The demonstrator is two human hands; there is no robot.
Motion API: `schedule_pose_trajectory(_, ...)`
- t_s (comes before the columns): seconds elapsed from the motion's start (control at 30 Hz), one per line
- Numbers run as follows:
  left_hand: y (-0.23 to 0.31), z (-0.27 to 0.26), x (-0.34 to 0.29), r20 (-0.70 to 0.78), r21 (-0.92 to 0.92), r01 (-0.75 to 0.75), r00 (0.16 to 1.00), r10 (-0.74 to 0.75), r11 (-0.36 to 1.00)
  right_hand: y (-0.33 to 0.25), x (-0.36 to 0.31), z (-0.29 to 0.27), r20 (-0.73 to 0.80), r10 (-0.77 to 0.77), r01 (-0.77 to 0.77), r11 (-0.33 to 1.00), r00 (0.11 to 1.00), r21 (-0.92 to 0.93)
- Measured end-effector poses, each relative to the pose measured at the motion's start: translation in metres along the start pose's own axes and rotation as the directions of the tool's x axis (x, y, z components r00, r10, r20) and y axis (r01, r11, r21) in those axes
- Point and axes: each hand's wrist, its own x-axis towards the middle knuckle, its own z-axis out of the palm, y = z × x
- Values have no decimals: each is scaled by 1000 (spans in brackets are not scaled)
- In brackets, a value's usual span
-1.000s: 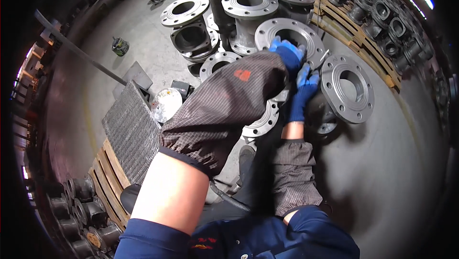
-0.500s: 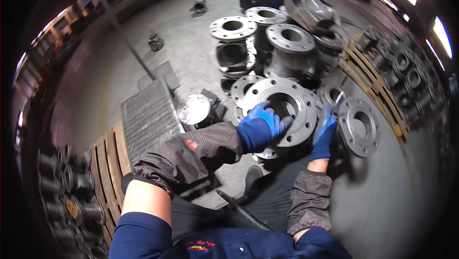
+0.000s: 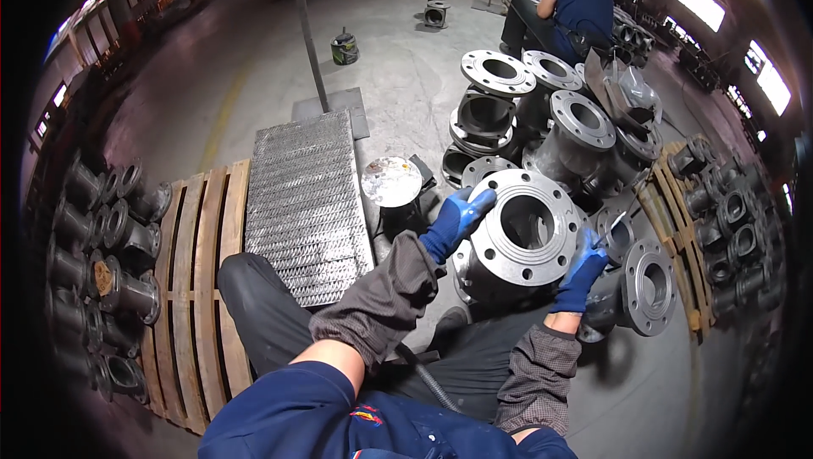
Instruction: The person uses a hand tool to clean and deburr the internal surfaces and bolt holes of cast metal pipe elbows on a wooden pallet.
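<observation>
A large grey metal flanged pipe fitting (image 3: 487,275) stands between my legs, its round bolt-holed face tilted up toward me. My left hand (image 3: 457,218), in a blue glove, is closed over the upper left rim of that flange. At the flange's right side, my right hand (image 3: 583,266), also gloved in blue, pinches a thin, light-coloured stick-like tool (image 3: 618,223) pointing up and away; its exact kind is too small to tell. Another flanged fitting (image 3: 637,306) lies on its side just right of my right hand.
More flanged fittings (image 3: 498,72) are stacked ahead, where a person (image 3: 580,2) sits beyond. Left stand a metal grating platform (image 3: 305,205), a round-topped stool (image 3: 391,181) and a wooden pallet (image 3: 196,290) beside piled fittings. A loaded pallet (image 3: 677,222) stands right.
My left hand has moved from the flange's face beside the bore to its upper left rim. The whole view has shifted. My right hand still holds the thin tool.
</observation>
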Motion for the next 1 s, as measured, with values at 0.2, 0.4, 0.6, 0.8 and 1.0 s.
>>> schedule_pose_trajectory(0.2, -8, -34, -71, -327, 34, -107, 938, 112, 994, -28, -23, 52, 304, -39, -14, 986, 952, 168)
schedule_pose_trajectory(0.4, 30, -77, -117, -395, 48, -184, 899, 188, 982, -19, -56, 119, 480, 105, -178, 978, 871, 109)
schedule_pose_trajectory(0.6, 43, -150, -170, -582, 179, -251, 752, 308, 951, -5, -124, 186, 645, 29, -67, 997, 763, 35)
schedule_pose_trajectory(0.8, 34, -237, -223, -719, 31, -356, 641, 268, 934, -55, -214, 228, 851, -96, 227, 973, 516, -28)
schedule_pose_trajectory(1.0, 45, -293, -209, -654, 185, -225, 699, 290, 957, -15, -219, 252, 927, -113, 360, 933, 357, -25)
